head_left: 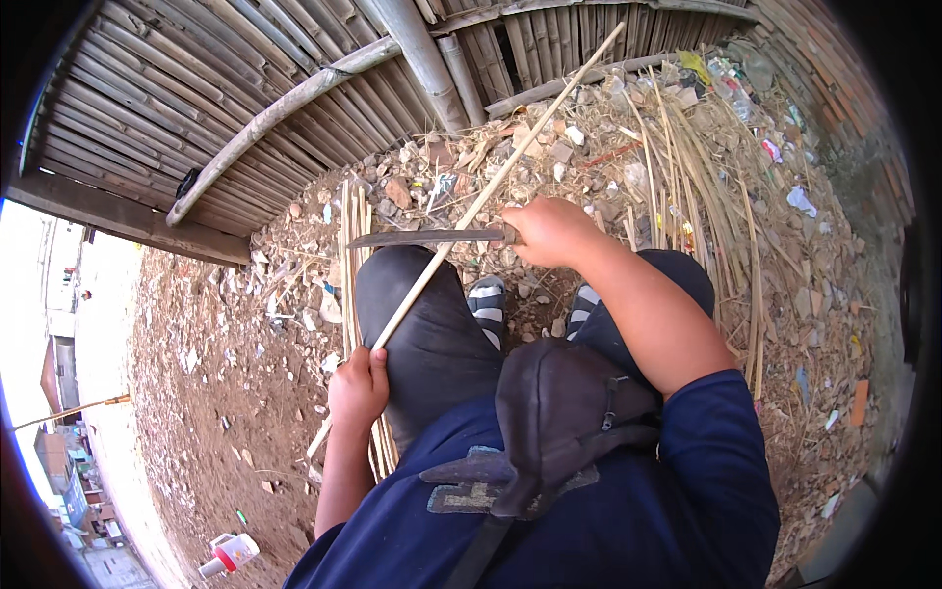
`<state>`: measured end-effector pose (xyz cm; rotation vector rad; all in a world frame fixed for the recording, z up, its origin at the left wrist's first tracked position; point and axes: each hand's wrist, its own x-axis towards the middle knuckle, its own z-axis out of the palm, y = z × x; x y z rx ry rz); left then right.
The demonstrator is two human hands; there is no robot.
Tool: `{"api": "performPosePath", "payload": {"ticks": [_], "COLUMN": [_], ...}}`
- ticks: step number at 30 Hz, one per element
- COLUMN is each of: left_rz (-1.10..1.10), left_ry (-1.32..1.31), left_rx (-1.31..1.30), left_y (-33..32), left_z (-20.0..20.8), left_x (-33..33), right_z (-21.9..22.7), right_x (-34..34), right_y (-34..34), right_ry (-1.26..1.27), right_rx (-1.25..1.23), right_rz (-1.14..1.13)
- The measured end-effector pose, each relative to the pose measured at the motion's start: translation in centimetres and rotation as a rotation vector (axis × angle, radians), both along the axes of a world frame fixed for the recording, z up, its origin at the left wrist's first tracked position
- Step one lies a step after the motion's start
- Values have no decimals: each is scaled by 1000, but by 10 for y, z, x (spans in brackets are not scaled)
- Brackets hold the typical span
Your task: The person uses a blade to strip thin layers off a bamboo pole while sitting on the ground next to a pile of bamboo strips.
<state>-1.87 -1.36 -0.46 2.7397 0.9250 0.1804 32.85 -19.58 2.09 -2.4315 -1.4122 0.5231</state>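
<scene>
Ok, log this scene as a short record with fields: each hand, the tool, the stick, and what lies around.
left hand: left hand grips the lower end of a long pale bamboo stick
right hand: right hand holds a dark flat-bladed knife
contact: blade lies across the stick over the left knee
beside left leg: bundle of thin pale bamboo strips
ground: rubble and dry stalks
behind: bamboo slat wall

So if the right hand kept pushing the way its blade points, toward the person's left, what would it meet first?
The right hand holds a knife whose blade already crosses the long bamboo strip. Beyond the tip, likely the bundle of split strips on the ground, though depth is unclear.
</scene>
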Motion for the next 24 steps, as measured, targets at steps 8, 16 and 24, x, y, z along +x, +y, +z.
{"api": "performPosePath", "payload": {"ticks": [8,16,24], "left_rz": [2,-14,-9], "left_ry": [7,-40,0], "left_rx": [-6,-58,-59], "left_y": [1,7,8], "left_z": [3,-5,1], "left_x": [3,0,4], "right_z": [-21,-14,-12], "right_x": [36,23,24], "right_y": [-1,4,-3], "right_ry": [26,37,61], "right_rx": [111,72,95], "right_rz": [-211,-82,-170]}}
